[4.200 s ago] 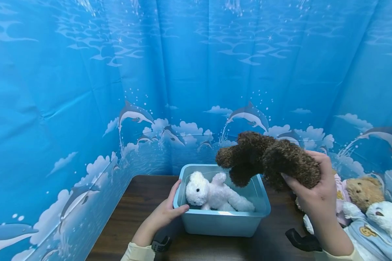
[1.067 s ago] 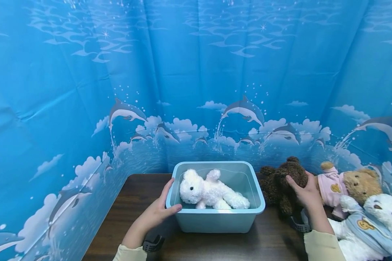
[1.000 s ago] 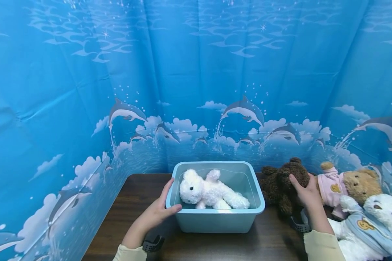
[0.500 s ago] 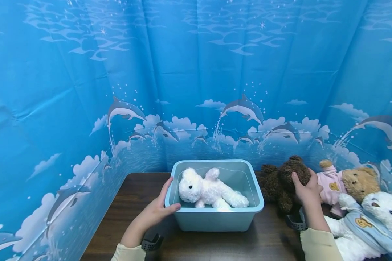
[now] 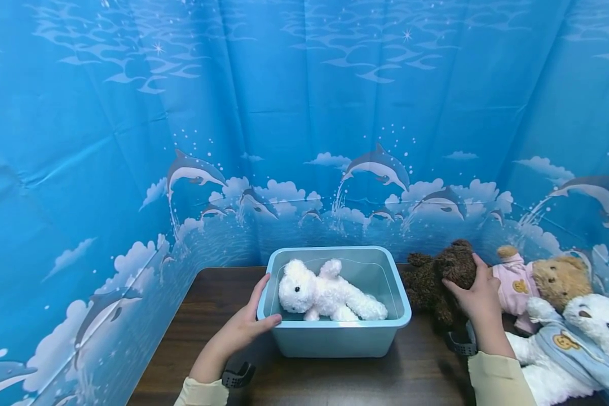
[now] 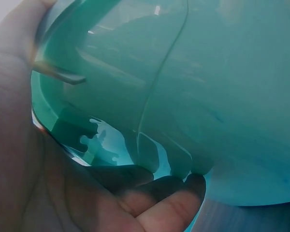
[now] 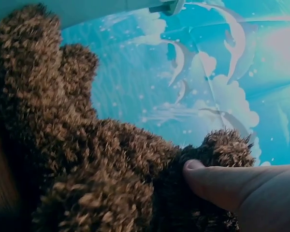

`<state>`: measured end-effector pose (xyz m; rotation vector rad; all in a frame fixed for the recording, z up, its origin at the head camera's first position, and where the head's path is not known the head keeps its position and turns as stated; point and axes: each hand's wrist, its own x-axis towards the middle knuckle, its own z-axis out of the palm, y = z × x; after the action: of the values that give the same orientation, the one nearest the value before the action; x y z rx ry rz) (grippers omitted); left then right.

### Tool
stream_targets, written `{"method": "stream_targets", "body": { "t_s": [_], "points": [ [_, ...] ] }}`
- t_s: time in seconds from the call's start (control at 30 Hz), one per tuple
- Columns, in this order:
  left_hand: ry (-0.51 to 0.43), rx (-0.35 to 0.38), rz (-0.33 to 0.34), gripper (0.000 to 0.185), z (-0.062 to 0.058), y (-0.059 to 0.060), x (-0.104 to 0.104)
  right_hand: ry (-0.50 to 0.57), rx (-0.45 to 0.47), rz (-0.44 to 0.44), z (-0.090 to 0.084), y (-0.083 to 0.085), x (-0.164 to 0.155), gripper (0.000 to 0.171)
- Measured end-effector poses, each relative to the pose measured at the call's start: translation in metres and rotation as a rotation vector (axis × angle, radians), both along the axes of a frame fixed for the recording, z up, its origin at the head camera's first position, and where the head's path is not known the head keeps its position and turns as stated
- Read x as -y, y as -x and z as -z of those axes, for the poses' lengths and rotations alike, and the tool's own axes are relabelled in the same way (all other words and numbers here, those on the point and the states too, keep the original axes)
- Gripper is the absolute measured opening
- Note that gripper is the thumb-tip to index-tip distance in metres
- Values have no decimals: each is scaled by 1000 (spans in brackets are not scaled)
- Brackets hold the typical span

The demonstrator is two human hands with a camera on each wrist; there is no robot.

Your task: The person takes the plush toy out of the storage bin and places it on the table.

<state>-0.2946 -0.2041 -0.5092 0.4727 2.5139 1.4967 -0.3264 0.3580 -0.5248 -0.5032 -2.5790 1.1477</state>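
With its thumb by the front-left corner of the rim, my left hand holds the left end of a light blue plastic bin. In the left wrist view, its fingertips press against the bin's outer wall. A white plush animal lies on its side inside, head to the left. Just right of the bin lies a brown teddy bear, its head pointing right. My right hand grips that head, the thumb in front and the fingers mostly hidden behind. The right wrist view shows the thumb sunk against the bear's fur.
Right of my right hand lie a tan teddy bear in a pink top and a white teddy bear in a light blue top. The table is dark wood. A blue dolphin-print curtain hangs behind and at both sides.
About four seconds ago my right hand held the brown teddy bear over the bin; now the bear lies right of it. Lately my right thumb has shifted slightly on its head; my left hand stays put.
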Motion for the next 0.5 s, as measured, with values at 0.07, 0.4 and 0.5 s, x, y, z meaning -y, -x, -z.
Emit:
{"method": "stream_targets", "body": {
  "t_s": [0.07, 0.4, 0.5],
  "points": [
    [2, -1, -1, 102, 0, 0, 0, -12, 16, -1, 2, 1, -2, 113],
    [-9, 8, -8, 101, -1, 0, 0, 49, 43, 54, 8, 3, -3, 107],
    [-13, 14, -2, 101, -1, 0, -1, 53, 48, 53, 8, 2, -4, 109]
  ]
}}
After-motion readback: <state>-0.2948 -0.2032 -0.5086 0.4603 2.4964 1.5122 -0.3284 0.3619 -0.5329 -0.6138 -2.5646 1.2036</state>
